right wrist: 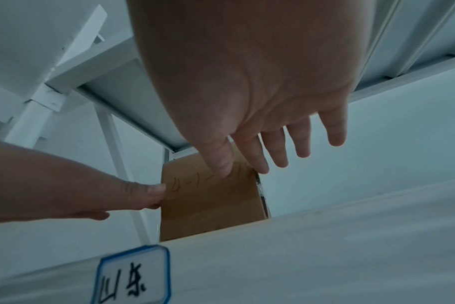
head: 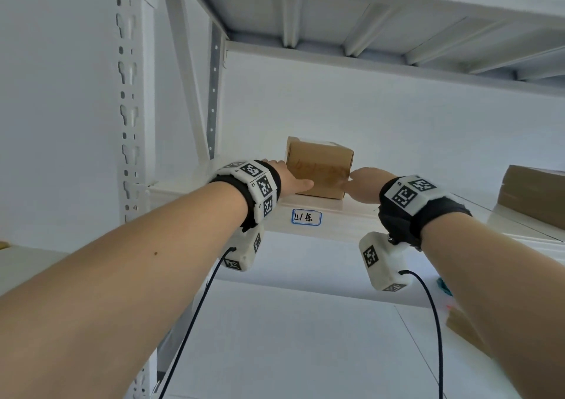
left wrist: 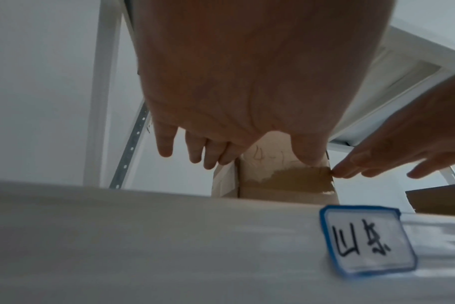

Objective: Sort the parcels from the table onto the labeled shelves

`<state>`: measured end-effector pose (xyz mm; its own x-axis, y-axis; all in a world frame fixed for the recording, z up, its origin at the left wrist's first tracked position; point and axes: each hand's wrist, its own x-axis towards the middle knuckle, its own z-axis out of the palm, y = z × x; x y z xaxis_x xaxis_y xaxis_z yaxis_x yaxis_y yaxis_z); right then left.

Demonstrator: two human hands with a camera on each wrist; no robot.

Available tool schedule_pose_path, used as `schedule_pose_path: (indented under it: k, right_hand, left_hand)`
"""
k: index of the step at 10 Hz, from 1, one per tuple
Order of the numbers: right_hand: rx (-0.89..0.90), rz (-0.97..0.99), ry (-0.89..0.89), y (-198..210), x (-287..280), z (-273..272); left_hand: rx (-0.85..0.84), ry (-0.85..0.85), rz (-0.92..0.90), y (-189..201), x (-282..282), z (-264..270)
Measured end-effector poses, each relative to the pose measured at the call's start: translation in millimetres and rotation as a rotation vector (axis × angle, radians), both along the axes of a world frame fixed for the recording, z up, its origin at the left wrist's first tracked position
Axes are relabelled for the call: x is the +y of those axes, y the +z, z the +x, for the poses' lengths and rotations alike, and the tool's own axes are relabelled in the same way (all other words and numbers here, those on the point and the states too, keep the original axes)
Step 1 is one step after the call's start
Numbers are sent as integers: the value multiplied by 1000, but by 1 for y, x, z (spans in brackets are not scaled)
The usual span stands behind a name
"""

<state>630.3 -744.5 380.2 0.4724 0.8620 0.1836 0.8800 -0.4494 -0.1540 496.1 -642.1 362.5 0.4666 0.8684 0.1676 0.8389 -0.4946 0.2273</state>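
Head view shows the small parcel standing on the shelf above its label, left hand and right hand flat-fingered against its sides; uneven pushing could skew or topple it.

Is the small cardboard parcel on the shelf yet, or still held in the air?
On the shelf: the parcel sits flat above the label, fingers only touching.

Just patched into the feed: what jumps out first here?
A small cardboard box sits on the white shelf, directly above the blue-bordered handwritten label. The left hand and right hand touch its two sides with straight fingers. Another brown parcel lies at far right.
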Motion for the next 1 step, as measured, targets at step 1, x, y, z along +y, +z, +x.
schedule_pose_path:
  k: [1]
  right_hand:
    - [7, 0, -18, -3, -3, 1]
  left_hand:
    - [20, 68, 25, -1, -8, -3]
